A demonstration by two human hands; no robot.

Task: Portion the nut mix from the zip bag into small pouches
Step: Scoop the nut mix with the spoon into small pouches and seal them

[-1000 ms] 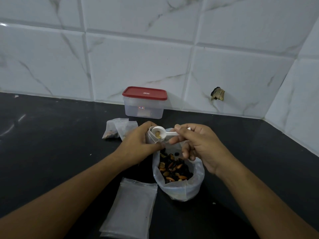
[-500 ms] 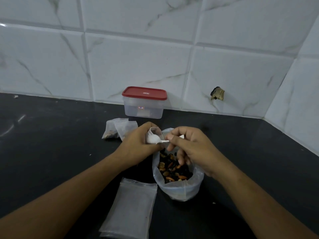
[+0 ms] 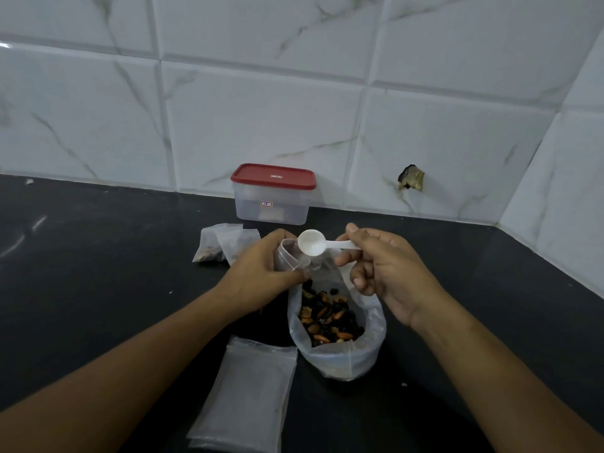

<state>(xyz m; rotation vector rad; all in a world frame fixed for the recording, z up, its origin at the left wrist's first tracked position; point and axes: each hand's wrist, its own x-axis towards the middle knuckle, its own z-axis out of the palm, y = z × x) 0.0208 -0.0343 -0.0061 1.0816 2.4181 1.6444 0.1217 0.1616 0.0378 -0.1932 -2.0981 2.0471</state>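
Spoon [image 3: 311, 243] has come back upright since half a second ago. Then it was tipped into the mouth of the small pouch [image 3: 289, 256]; now it is level, bowl up and empty. A second ago it carried a few nuts.

Right hand [image 3: 382, 266]: thumb and forefinger pinch the spoon's handle, the other fingers loosely curled beneath. The bowl sits at the right edge of the pouch mouth; cannot tell whether they touch.

Left hand [image 3: 261, 273]: fingers curled round the small pouch, holding it upright with the mouth open. What is inside it is hidden by the hand.

Zip bag [image 3: 343, 358] stands on the dark bench [image 3: 98, 273], directly under and between both hands, mouth wide open. Nut mix [image 3: 327, 318] fills its lower part, dark and orange-brown pieces.

Stack of empty pouches [image 3: 248, 397] lies flat just left of the zip bag, nearer the person. Filled pouches [image 3: 222, 243] lie beyond the left hand, some dark contents showing at the bottom.

Clear container [image 3: 273, 207] with a red lid [image 3: 273, 176] stands at the back, against the tiled wall [image 3: 261, 109]. Chipped spot [image 3: 411, 182] in the wall to its right.
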